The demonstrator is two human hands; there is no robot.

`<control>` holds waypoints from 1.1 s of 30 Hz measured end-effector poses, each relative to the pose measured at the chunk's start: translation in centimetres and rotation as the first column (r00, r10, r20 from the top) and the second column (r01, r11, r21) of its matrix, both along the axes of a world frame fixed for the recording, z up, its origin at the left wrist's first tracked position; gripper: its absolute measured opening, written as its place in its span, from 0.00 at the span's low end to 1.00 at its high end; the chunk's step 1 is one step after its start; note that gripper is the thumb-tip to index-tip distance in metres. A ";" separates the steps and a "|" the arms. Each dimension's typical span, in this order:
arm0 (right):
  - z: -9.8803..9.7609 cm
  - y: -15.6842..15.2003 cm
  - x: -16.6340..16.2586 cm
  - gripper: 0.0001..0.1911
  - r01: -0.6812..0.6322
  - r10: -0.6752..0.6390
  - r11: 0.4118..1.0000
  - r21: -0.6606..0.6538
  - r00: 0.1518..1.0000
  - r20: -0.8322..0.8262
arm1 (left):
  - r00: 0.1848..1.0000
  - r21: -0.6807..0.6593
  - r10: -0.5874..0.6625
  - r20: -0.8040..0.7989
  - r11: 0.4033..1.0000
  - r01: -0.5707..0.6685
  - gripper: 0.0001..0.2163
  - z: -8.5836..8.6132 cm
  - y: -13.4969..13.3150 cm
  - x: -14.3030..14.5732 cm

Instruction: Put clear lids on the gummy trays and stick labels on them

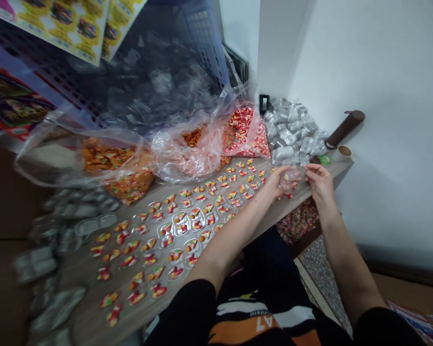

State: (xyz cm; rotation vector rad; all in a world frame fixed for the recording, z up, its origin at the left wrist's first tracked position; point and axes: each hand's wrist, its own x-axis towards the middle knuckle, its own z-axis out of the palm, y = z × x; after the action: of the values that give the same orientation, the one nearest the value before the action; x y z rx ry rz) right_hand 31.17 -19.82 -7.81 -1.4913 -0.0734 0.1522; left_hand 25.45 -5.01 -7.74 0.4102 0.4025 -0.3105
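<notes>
My left hand (276,181) is closed around a small clear plastic container (286,179), held just above the right part of the table. Close beside it is my right hand (320,181), its thumb and fingertips pinched together; what lies between them, if anything, is too small to make out. Rows of open clear plastic containers (181,224) lie on the table (88,283), holding small red, yellow, green and orange candies. Beyond my hands is a heap of closed, silvery-looking clear containers (292,132).
Plastic bags of orange candies (124,168), brown-orange pieces (193,137) and red-and-white candies (243,125) line the back. Behind stands a purple crate (207,38) of clear containers. A cup (342,152), green tape roll (324,159) and brown cylinder (346,129) stand near the wall.
</notes>
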 end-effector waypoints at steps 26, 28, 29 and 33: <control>0.3 3.1 -0.3 0.17 -0.172 0.165 0.982 -0.084 0.983 -0.079 | 0.978 0.222 0.197 -0.060 0.958 -0.180 0.17 -0.1 -2.4 4.8; 0.2 3.5 0.0 0.15 -0.145 0.143 0.984 -0.103 0.989 -0.027 | 0.970 0.225 0.237 -0.061 0.949 -0.218 0.16 0.1 -2.3 5.0; 0.1 3.6 0.2 0.15 -0.137 0.137 0.985 -0.103 0.991 -0.004 | 0.966 0.217 0.250 -0.062 0.948 -0.232 0.15 0.2 -2.2 5.0; 0.0 2.8 0.9 0.13 -0.106 0.110 0.990 -0.092 0.993 0.048 | 0.942 0.119 0.318 -0.104 0.945 -0.305 0.15 -0.1 -1.6 5.3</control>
State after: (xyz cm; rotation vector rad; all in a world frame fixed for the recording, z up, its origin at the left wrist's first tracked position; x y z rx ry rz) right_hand 32.03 -17.00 -7.85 -1.5813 -0.1925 0.2056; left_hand 30.74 -6.57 -7.83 0.4208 0.5971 -0.0051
